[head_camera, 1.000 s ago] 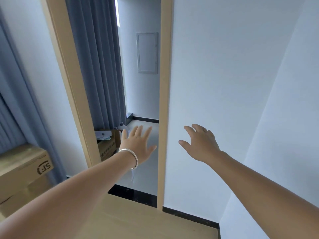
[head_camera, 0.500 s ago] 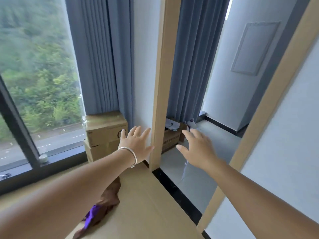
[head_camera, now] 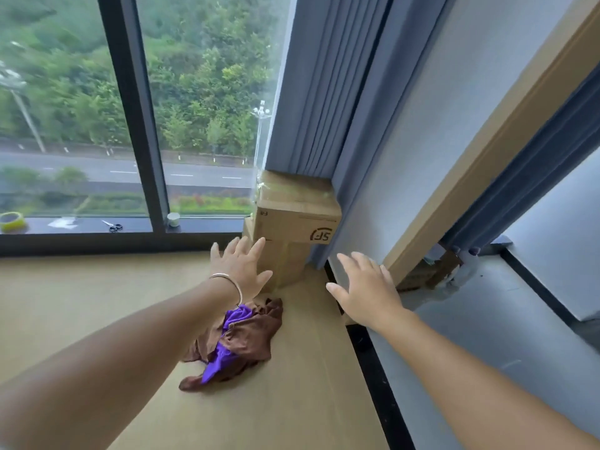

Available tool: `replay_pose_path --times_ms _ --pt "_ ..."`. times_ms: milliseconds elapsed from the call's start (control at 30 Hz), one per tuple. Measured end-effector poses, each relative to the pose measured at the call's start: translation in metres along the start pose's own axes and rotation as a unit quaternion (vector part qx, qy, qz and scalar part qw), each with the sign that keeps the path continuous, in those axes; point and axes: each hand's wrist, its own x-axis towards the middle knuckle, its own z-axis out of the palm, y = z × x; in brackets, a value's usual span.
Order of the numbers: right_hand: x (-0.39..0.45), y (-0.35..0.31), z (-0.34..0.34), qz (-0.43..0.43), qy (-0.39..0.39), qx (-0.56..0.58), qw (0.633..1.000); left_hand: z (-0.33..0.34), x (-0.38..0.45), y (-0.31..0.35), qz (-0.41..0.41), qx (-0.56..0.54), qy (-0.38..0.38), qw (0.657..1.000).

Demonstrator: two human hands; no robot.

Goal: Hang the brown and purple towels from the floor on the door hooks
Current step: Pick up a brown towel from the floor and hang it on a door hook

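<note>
As the head cam has swung left and down since 0.5 s ago, the towel heap, then only a sliver at the frame's bottom edge, now sits fully in view at approx 6 o'clock, w/ the window filling the upper left where wall and door frame were 1 s ago. That means the search part looks done: both towels are found, nothing picked up yet, and no door hooks show in this view. Left hand (head_camera: 242, 267) hovers above the heap's 12 o'clock end, fingers spread wide, holding nothing; a bangle (head_camera: 231, 282) rings the wrist. Right hand (head_camera: 365, 289) is likewise flat and spread, empty, at 3 o'clock of the heap and well apart from it. Count: 1 brown towel (head_camera: 250, 339) and 1 purple towel (head_camera: 219, 360), crumpled together on the tan floor covering (head_camera: 81, 303), purple tangled thru the brown. 2 stacked cardboard boxes (head_camera: 297, 222) stand at 12 o'clock of the heap, against the grey curtain (head_camera: 321, 92). On the window sill (head_camera: 201, 226) at 10 o'clock: 1 tape roll (head_camera: 12, 220), 1 pair of scissors (head_camera: 112, 225), 1 small pale round thing, too small to tell what.
</note>
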Motion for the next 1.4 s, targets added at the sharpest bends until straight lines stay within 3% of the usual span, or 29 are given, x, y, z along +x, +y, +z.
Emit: replay_pose_path --times_ms 233,600,867,1100,1267,1400 --pt "0.102 -0.049 0.064 -0.055 -0.080 0.002 0.995 0.070 0.046 -0.085 -0.080 0.005 -0.082 0.993" --pt "0.210 -0.099 0.181 -0.173 -0.192 0.000 0.966 0.164 0.065 -0.136 -0.211 -0.024 -0.156 0.965" --pt "0.293 -0.093 0.319 -0.277 -0.266 -0.039 0.922 0.292 0.064 -0.145 -0.352 -0.086 -0.247 0.899" --pt "0.354 -0.101 0.445 -0.336 -0.283 -0.104 0.892 0.419 0.075 -0.158 -0.348 -0.123 -0.267 0.890" --pt "0.375 -0.120 0.552 -0.400 -0.280 -0.124 0.864 0.529 0.086 -0.176 -0.317 -0.134 -0.231 0.910" --pt "0.395 -0.138 0.641 -0.442 -0.258 -0.140 0.848 0.619 0.096 -0.188 -0.322 -0.157 -0.221 0.907"
